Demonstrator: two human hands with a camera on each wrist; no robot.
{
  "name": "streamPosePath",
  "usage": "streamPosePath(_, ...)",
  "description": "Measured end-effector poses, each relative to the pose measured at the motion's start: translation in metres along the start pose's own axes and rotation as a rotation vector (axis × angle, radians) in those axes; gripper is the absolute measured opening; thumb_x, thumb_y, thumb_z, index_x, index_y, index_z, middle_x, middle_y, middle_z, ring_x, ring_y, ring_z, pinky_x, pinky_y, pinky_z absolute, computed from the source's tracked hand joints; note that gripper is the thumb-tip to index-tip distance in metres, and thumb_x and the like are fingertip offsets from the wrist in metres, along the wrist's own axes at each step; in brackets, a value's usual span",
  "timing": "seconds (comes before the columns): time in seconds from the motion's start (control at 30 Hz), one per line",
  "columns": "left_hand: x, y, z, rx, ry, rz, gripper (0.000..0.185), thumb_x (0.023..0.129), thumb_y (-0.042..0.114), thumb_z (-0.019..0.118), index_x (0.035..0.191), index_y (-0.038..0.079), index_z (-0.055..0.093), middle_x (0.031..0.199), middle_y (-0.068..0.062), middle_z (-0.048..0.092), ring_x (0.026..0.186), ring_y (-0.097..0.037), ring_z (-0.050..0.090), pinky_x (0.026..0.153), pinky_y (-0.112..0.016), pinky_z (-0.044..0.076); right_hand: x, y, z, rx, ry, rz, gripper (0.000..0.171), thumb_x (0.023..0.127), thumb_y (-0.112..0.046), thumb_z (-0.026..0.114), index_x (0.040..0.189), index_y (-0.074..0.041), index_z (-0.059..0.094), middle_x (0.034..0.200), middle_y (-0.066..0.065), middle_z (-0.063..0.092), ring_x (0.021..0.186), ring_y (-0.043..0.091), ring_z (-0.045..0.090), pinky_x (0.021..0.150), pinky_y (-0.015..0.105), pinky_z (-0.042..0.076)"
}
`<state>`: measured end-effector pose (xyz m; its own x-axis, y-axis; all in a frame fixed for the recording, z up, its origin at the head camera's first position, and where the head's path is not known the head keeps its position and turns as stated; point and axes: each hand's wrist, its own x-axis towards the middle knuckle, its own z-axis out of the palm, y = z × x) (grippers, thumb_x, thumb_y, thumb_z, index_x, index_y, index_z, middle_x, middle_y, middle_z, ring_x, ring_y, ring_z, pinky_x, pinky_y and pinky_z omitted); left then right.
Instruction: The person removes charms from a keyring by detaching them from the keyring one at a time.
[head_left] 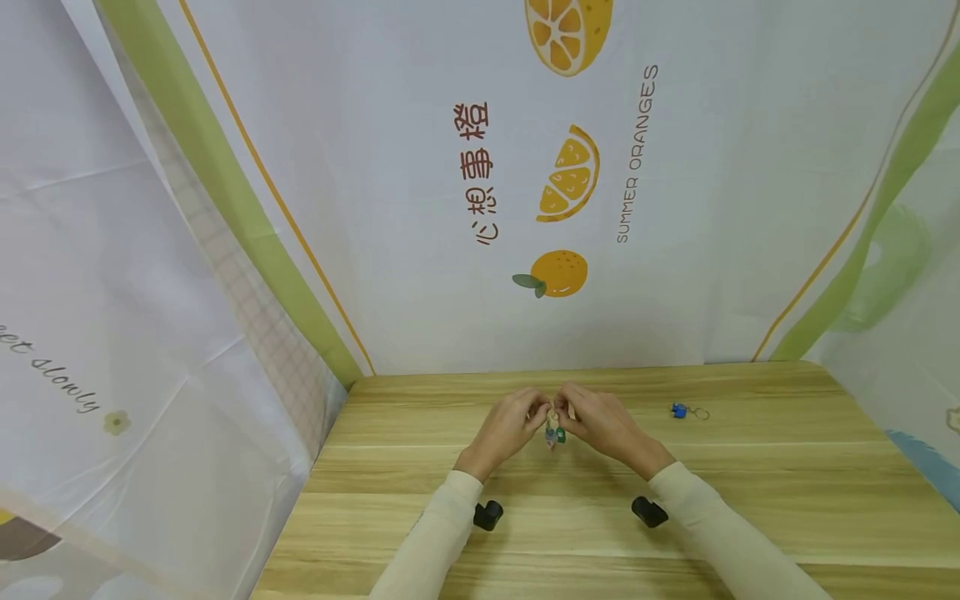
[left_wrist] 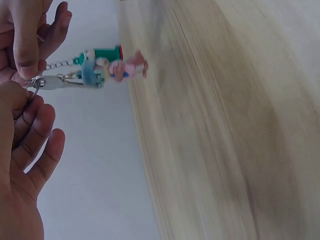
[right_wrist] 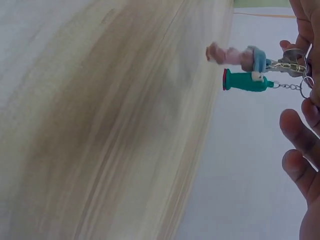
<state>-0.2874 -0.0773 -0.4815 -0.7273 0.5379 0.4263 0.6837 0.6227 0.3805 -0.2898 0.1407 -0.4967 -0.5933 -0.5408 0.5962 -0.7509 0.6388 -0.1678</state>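
Observation:
Above the table, my left hand (head_left: 512, 422) and right hand (head_left: 600, 421) meet fingertip to fingertip. Between them they pinch the metal rings of hanging keychains. A split ring (left_wrist: 34, 89) sits in the left fingertips in the left wrist view. The right fingertips hold the small ring (right_wrist: 306, 88) with a short chain (right_wrist: 289, 86). From that chain dangles a green figure (right_wrist: 246, 81) with a red base. Beside it hangs a pink and light-blue figure (right_wrist: 240, 57) on a silver clasp (right_wrist: 295, 64). Fingers partly hide where the rings meet.
A blue keychain (head_left: 679, 411) with its ring lies on the wooden table (head_left: 787, 492), right of the hands. Behind the table hangs a white cloth (head_left: 390, 275) printed with oranges. Black wrist devices (head_left: 649, 512) show under both sleeves.

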Motion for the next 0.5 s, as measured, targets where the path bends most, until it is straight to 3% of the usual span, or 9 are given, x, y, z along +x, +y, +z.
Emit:
streamPosePath(0.23,-0.0006,-0.0004,-0.0005,0.0,0.024,-0.022,0.013,0.11,0.015,0.061,0.111,0.008,0.072,0.097,-0.001,0.071,0.078,-0.007,0.063,0.067,-0.017,0.052,-0.0042,-0.0015,0.0024,0.026,0.024,0.139,0.007,0.103,-0.015,0.072,0.107,-0.014,0.067,0.093,-0.003,0.071,0.061,-0.003,0.046,0.054,0.018,0.041)
streamPosePath(0.5,0.0012,0.0022,0.0004,-0.01,0.043,-0.001,0.014,0.109,0.015,0.062,0.111,0.007,0.073,0.097,-0.001,0.072,0.079,-0.007,0.063,0.068,-0.016,0.052,-0.0066,-0.005,0.0053,0.094,0.025,0.192,0.012,0.1,-0.024,0.077,0.099,-0.019,0.066,0.087,-0.007,0.064,0.059,-0.005,0.044,0.052,0.018,0.039)
